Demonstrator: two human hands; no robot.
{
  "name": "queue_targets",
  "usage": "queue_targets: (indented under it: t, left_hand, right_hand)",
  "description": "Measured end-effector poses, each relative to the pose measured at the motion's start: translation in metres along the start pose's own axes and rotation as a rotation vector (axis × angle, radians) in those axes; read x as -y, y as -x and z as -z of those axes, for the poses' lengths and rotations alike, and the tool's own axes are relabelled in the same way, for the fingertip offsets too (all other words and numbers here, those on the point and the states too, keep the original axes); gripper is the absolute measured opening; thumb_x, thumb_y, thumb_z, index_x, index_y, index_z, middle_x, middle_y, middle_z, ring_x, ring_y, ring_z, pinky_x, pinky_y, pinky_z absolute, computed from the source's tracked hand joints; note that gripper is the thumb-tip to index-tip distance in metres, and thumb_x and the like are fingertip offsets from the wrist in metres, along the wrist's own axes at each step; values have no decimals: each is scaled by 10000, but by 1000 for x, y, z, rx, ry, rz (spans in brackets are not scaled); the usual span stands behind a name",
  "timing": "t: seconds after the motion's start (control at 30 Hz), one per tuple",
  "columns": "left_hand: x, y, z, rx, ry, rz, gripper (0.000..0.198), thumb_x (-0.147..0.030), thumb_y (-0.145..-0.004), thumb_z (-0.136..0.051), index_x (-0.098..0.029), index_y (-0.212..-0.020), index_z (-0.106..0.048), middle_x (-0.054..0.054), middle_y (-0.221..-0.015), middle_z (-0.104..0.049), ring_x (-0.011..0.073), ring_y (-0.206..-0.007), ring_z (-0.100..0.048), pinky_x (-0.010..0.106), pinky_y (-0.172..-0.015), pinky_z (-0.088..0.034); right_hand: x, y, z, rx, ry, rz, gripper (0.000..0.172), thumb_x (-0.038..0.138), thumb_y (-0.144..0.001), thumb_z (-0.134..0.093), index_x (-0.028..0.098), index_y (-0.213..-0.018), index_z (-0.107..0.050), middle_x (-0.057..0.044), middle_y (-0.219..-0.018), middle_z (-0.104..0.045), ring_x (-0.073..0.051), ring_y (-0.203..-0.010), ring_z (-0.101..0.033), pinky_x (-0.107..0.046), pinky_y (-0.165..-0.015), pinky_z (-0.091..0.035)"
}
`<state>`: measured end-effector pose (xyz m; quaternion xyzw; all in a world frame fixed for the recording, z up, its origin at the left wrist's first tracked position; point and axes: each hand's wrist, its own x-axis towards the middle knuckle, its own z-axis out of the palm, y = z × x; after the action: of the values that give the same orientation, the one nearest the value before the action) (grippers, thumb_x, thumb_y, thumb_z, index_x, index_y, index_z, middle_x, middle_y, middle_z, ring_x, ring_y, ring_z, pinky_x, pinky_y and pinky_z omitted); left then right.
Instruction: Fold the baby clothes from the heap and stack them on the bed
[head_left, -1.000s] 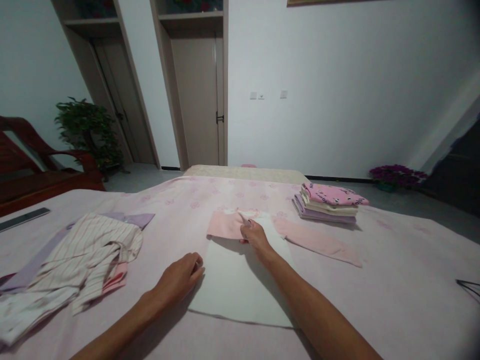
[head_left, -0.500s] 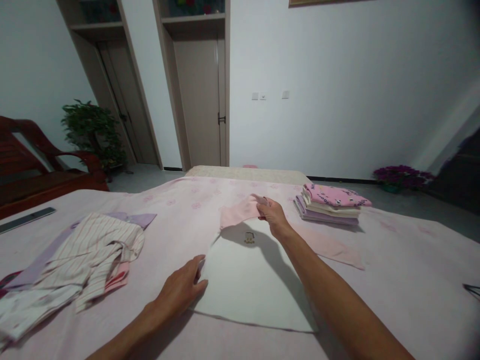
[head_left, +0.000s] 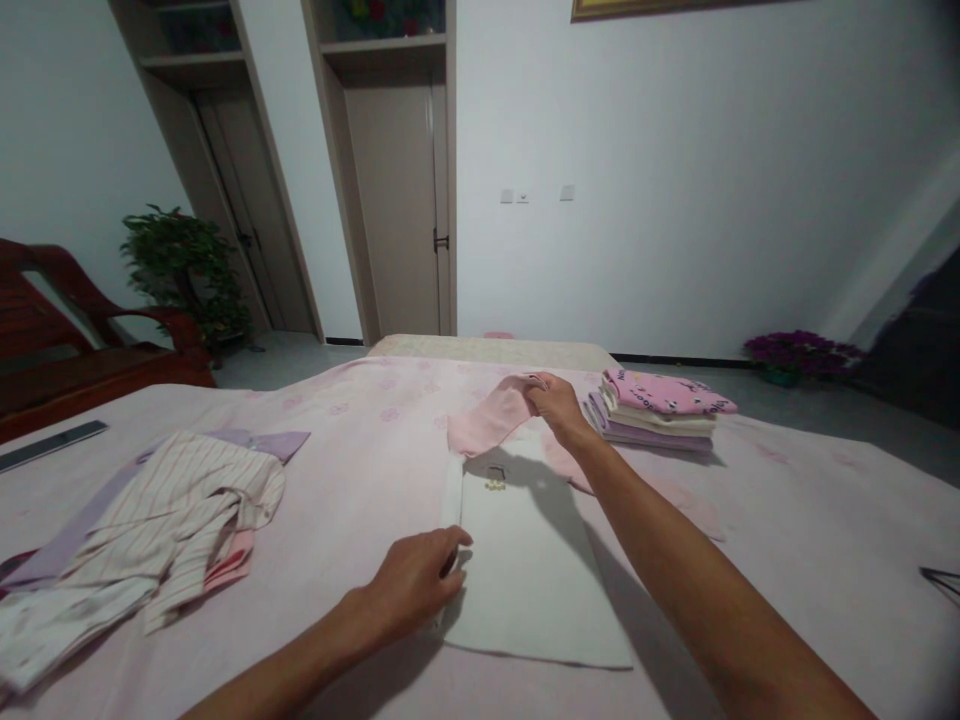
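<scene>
A white shirt point(head_left: 536, 570) with pink sleeves and a small print on its chest lies on the pink bedspread in front of me. My right hand point(head_left: 556, 408) is closed on the end of one pink sleeve point(head_left: 491, 415), lifted and drawn across the top of the shirt. At the shirt's left side, my left hand point(head_left: 427, 572) holds the edge, its thumb and forefinger curled about the fabric; the fingertips are partly hidden. A narrow strip along that side is turned inward. The other sleeve stretches right, partly behind my right forearm.
Folded clothes point(head_left: 660, 415) are stacked at the back right, a pink printed one on top. Loose clothes, including a striped garment point(head_left: 187, 500), lie in a heap at left. A dark flat device point(head_left: 56, 443) rests at the far left. A black thin object point(head_left: 941, 578) is at the right edge.
My left hand has moved right, bringing the shirt's left side inward so the body looks narrower. My right hand has risen slightly with the sleeve, which now hangs more slanted.
</scene>
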<state>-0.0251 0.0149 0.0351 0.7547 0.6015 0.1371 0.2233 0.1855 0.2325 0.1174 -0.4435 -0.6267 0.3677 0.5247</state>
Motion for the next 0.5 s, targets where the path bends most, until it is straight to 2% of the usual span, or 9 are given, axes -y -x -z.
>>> queue_targets:
  t: [0.13,0.23,0.3,0.37,0.43,0.5]
  left_hand:
    - [-6,-8,-10,82,58,-57,310,-402,-871,-559,-286,-1129,-687,23,-888,-743,229,-809,-664,288,-701,-424]
    - [2,-17,-9,-22,134,-67,329,-429,-956,-451,-258,-1092,-697,33,-909,-747,213,-814,-672,295,-730,-461]
    - [15,-27,-11,-164,93,-87,347,-385,-968,-439,-222,-1151,-685,81,-1082,-736,236,-984,-667,336,-879,-477]
    - [31,-37,-18,-249,6,-128,404,-360,-946,-494,-196,-1290,-629,130,-1344,-633,290,-1259,-555,416,-1074,-398]
    - [46,-47,-26,-233,-53,-168,508,-362,-913,-560,-197,-1394,-557,134,-1506,-496,328,-1426,-387,487,-1170,-292]
    - [57,-55,-32,-203,-63,-196,545,-374,-907,-576,-211,-1425,-531,118,-1548,-447,332,-1467,-321,516,-1198,-243]
  right_hand:
    - [0,8,3,41,281,175,376,151,-723,-520,222,-1008,-754,-20,-981,-759,-193,-908,-658,-285,-808,-484]
    - [1,23,0,118,379,249,390,114,-779,-521,254,-1062,-751,-10,-1055,-762,-208,-987,-674,-322,-892,-490]
    - [3,35,-4,162,416,295,390,97,-799,-522,253,-1078,-746,-16,-1089,-755,-213,-1014,-675,-341,-926,-489]
    - [3,47,-8,191,467,346,378,95,-821,-528,237,-1103,-735,-37,-1130,-741,-213,-1045,-667,-349,-954,-480]
    - [1,62,-13,235,501,389,365,101,-844,-526,222,-1130,-719,-53,-1151,-728,-208,-1059,-659,-345,-957,-478]
    - [-4,81,-17,312,518,432,358,102,-861,-523,217,-1148,-703,-61,-1157,-720,-204,-1068,-650,-340,-952,-477]
